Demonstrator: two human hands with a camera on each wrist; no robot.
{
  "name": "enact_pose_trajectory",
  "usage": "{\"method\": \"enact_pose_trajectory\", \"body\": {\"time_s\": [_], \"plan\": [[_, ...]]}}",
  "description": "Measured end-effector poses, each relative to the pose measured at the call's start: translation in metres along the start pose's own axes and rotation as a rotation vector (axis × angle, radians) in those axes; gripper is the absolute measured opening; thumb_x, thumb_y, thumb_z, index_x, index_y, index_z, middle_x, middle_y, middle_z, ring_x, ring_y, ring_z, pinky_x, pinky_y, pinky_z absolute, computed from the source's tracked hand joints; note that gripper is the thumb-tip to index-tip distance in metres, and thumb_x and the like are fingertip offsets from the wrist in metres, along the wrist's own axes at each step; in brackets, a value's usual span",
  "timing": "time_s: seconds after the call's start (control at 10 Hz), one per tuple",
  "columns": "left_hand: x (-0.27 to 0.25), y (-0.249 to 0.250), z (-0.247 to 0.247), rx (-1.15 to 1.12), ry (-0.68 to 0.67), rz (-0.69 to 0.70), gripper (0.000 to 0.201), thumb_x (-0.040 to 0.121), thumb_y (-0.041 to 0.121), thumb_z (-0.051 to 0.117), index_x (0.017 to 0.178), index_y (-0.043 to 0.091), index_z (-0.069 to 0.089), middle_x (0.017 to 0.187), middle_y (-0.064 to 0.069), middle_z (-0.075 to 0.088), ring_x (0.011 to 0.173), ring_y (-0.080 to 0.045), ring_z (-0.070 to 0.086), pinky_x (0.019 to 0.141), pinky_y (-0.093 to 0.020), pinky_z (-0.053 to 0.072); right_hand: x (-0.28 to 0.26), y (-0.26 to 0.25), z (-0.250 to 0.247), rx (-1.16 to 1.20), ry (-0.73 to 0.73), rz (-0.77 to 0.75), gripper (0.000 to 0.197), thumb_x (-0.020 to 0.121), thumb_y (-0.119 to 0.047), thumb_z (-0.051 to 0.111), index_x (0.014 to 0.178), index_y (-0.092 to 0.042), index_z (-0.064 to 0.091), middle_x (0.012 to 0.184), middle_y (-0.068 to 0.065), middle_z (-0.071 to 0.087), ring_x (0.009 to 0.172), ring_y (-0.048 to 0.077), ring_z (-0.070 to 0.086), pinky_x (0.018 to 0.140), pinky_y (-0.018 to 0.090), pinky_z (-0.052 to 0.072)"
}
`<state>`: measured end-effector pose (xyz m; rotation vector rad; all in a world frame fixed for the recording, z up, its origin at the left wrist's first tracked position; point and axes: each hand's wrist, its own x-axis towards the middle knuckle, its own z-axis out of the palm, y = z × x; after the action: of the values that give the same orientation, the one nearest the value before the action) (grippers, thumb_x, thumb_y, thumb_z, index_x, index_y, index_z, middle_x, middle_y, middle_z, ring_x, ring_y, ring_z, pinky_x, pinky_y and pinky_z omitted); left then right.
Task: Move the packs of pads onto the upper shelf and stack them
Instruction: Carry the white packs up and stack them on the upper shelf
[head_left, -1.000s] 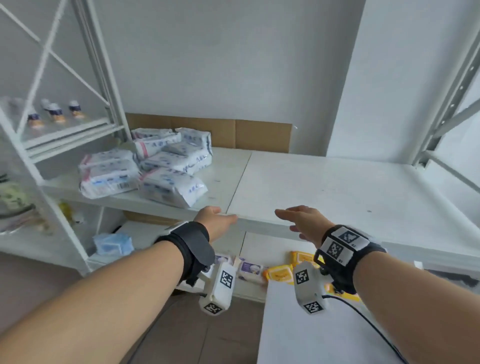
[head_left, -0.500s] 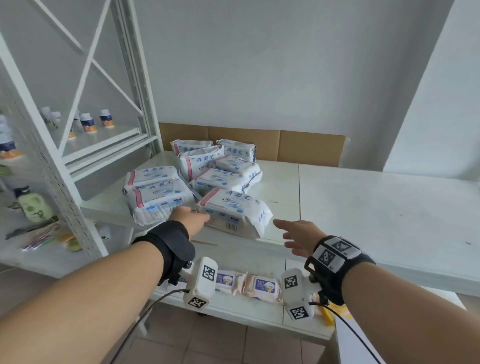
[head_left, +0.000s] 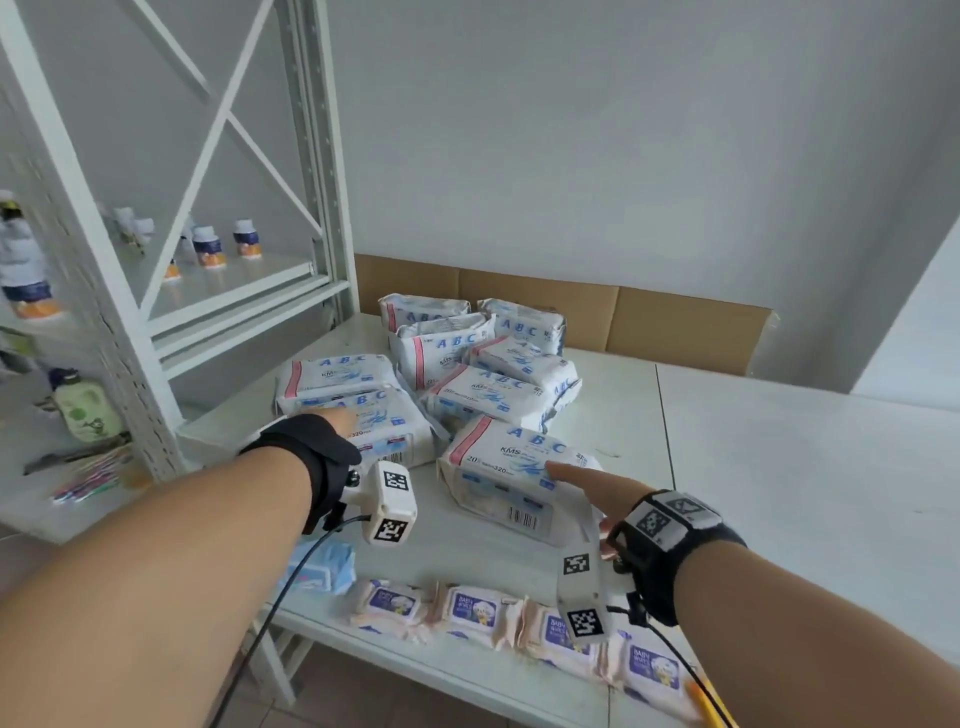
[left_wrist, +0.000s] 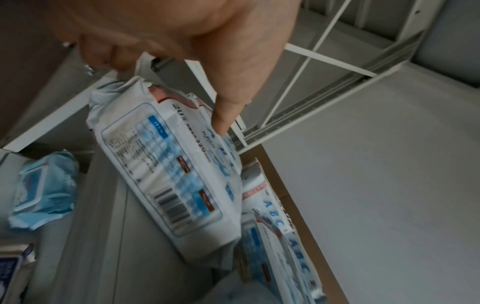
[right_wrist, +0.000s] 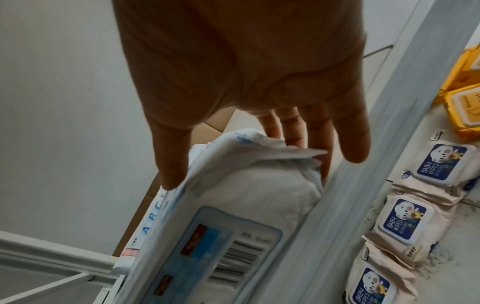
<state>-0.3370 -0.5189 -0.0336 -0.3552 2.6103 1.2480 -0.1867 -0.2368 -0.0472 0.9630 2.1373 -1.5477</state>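
Both hands are reaching into the pile of pad packs (head_left: 483, 384) on the upper shelf (head_left: 779, 467). Right hand (head_left: 597, 491) has fingers spread round the near pack's (head_left: 514, 478) end, thumb on top. Left hand (head_left: 332, 421) has its thumb on the left pack (left_wrist: 176, 174), other fingers hidden, can't tell. Slick soft wrap, loose hold — imo one could slide off the near edge onto the baby wipes (head_left: 467, 610) below.

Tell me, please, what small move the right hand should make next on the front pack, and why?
Probably close the fingers round the front pack's near end. The right hand is open, thumb on top and fingers reaching down beside the end by the shelf edge, with no grip yet, so the pack cannot be lifted. The left hand rests on another pack.
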Motion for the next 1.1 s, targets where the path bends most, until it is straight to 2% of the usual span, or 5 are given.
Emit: {"method": "enact_pose_trajectory", "body": {"time_s": [0.2, 0.3, 0.5, 0.8, 1.1], "plan": [[0.026, -0.01, 0.001, -0.073, -0.137, -0.006, 0.054, 0.088, 0.018, 0.063, 0.136, 0.001, 0.044, 0.14, -0.018, 0.046, 0.13, -0.033, 0.044, 0.107, -0.036, 0.036, 0.001, -0.008, 0.011, 0.021, 0.095, 0.043, 0.039, 0.075, -0.05, 0.073, 0.082, -0.015, 0.057, 0.053, 0.005, 0.068, 0.043, 0.015, 0.064, 0.041, 0.018, 0.047], [0.033, -0.018, -0.003, -0.168, -0.308, 0.001, 0.032, 0.088, 0.013, 0.064, 0.119, 0.006, 0.06, 0.113, -0.011, 0.067, 0.104, -0.025, 0.062, 0.092, -0.034, 0.049, 0.001, -0.012, 0.015, -0.028, 0.203, 0.057, 0.051, 0.064, -0.055, 0.079, 0.087, -0.014, 0.06, 0.091, 0.009, 0.07, 0.073, 0.021, 0.064, 0.065, 0.027, 0.049], [0.033, -0.028, -0.008, -0.259, -0.349, 0.026, 0.01, 0.083, 0.013, 0.07, 0.08, 0.015, 0.06, 0.068, 0.003, 0.069, 0.038, -0.004, 0.059, 0.033, -0.012, 0.04, 0.0, -0.011, 0.023, 0.125, 0.064, 0.089, 0.031, 0.077, -0.029, 0.075, 0.094, -0.009, 0.06, 0.067, 0.009, 0.073, 0.044, 0.019, 0.064, 0.037, 0.019, 0.046], [0.019, -0.043, -0.01, -0.168, -0.396, 0.021, 0.022, 0.082, 0.016, 0.07, 0.066, 0.01, 0.057, 0.038, 0.001, 0.055, 0.035, -0.01, 0.046, 0.037, -0.017, 0.035, -0.012, 0.005, 0.038, 0.341, 0.119, 0.032, 0.027, 0.079, -0.012, 0.07, 0.098, -0.006, 0.052, 0.068, 0.013, 0.073, 0.047, 0.025, 0.067, 0.037, 0.024, 0.05], [0.017, -0.048, 0.009, -0.395, -0.252, -0.009, 0.062, 0.048, 0.01, 0.086, 0.103, 0.0, 0.059, 0.08, -0.008, 0.065, 0.065, -0.02, 0.06, 0.053, -0.023, 0.044, -0.027, 0.016, 0.056, 0.475, 0.153, 0.0, 0.035, 0.07, -0.008, 0.075, 0.102, -0.004, 0.059, 0.081, 0.016, 0.075, 0.056, 0.027, 0.071, 0.042, 0.028, 0.053]]}}
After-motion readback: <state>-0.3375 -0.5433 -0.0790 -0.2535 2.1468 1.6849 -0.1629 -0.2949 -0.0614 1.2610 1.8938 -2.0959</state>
